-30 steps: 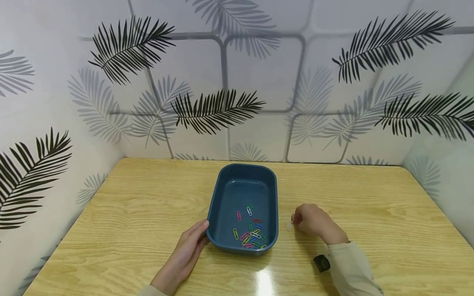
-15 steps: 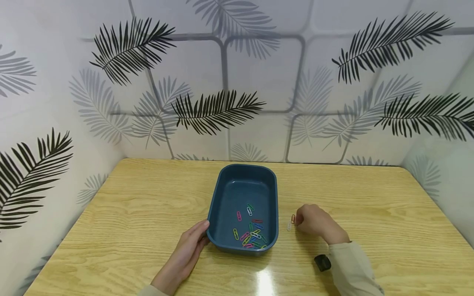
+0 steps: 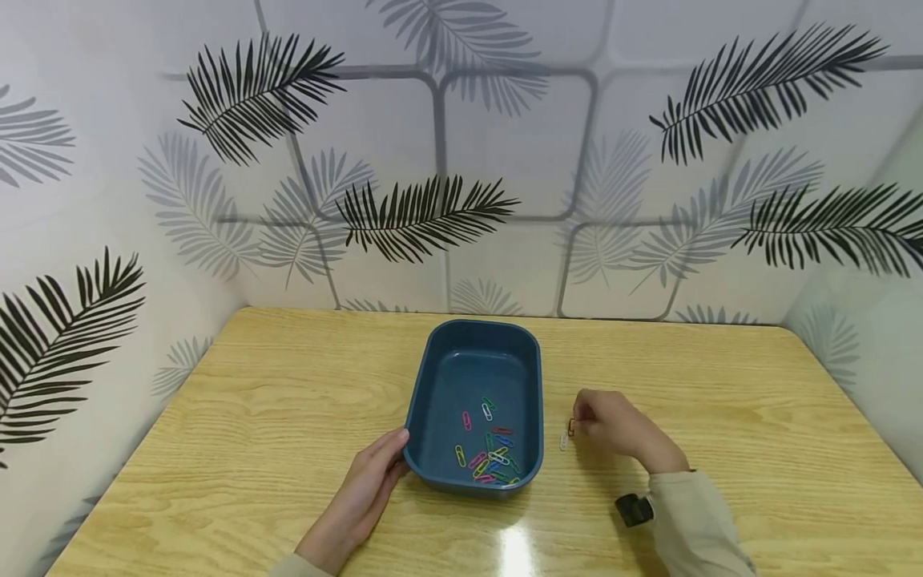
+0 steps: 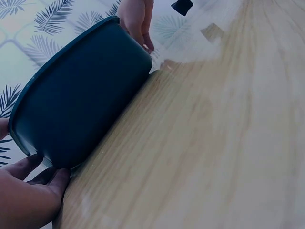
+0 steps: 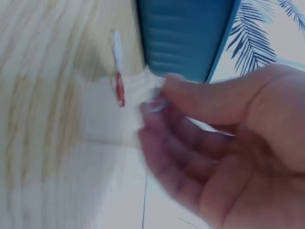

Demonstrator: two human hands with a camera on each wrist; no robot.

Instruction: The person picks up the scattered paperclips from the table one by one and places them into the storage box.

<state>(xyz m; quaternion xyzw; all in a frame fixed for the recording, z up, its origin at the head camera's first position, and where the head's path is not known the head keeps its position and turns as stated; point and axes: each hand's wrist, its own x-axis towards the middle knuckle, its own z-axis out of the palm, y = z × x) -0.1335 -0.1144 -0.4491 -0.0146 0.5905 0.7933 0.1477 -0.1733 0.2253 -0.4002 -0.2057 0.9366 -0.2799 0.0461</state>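
A dark blue plastic tray (image 3: 479, 373) stands mid-table with several coloured paper clips (image 3: 497, 457) gathered mostly at its near end. My left hand (image 3: 368, 489) grips its near left corner; in the left wrist view fingers (image 4: 50, 183) lie low against its wall. Right of the tray, my right hand (image 3: 616, 425) is close over the table, thumb and forefinger together. The right wrist view shows that hand (image 5: 209, 129) pinching a small pale, blurred paper clip (image 5: 155, 105). Beside its fingertips a white paper clip (image 5: 117, 50) and a red paper clip (image 5: 120, 89) lie end to end.
The wooden table (image 3: 288, 385) backs onto a wall (image 3: 505, 144) with a leaf pattern. A black strap-like piece (image 3: 634, 510) sits at the right wrist, beside the beige sleeve.
My right hand has shifted slightly up and away from the table beside the red and white paper clips. The left hand and the tray have kept their places.
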